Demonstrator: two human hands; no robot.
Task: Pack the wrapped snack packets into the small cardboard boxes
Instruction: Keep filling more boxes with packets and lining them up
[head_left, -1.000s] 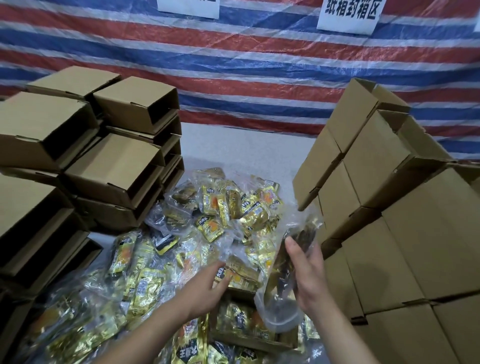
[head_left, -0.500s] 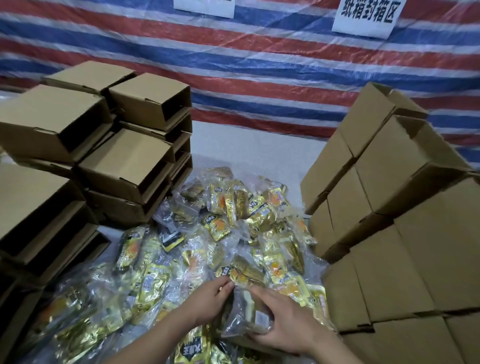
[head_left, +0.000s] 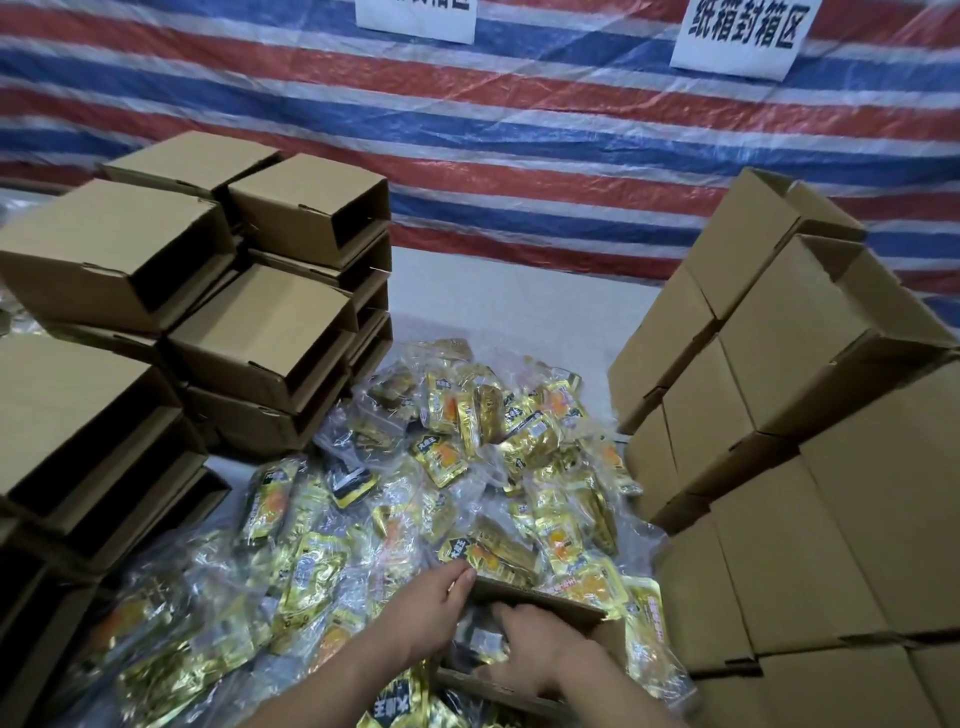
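Observation:
A heap of gold-foil snack packets (head_left: 467, 467) in clear wrapping covers the middle of the table. At the near edge an open small cardboard box (head_left: 545, 605) lies among them. My right hand (head_left: 540, 649) is inside the box, pressing a clear-wrapped packet (head_left: 480, 642) down into it. My left hand (head_left: 431, 608) rests at the box's left rim with its fingers on the far wall. How the fingers of either hand lie on the packet is partly hidden.
Empty open cardboard boxes (head_left: 270, 332) are stacked on the left. Closed cardboard boxes (head_left: 810, 415) are stacked high on the right. A striped red, white and blue tarp (head_left: 519, 156) with white signs (head_left: 743, 31) hangs behind. A strip of bare white table (head_left: 509, 312) shows at the back.
My right hand has brought the clear-wrapped packet down from the air into the box. My left hand has moved to the box's rim. The camera has tilted down a little.

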